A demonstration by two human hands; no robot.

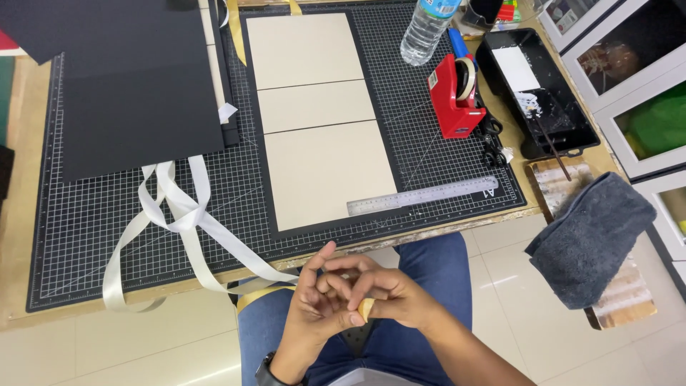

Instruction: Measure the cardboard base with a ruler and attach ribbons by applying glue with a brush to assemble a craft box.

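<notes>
I see the left hand (pixel 314 304) and right hand (pixel 389 297) joined over the lap, below the counter (pixel 14 286); both grips pinch a small tan piece (pixel 366 309) between fingertips.

Small tan piece held between both hands, above the lap.

A small tan, cork-coloured piece (pixel 366 309) is pinched at the point where the left hand (pixel 314 304) and the right hand (pixel 389 293) are brought together, fingers interlaced around it. Only one rounded end is exposed below the fingers; the rest is covered, so its full shape cannot be determined. It is held above blue-trousered knees, just clear of the table edge.
</notes>
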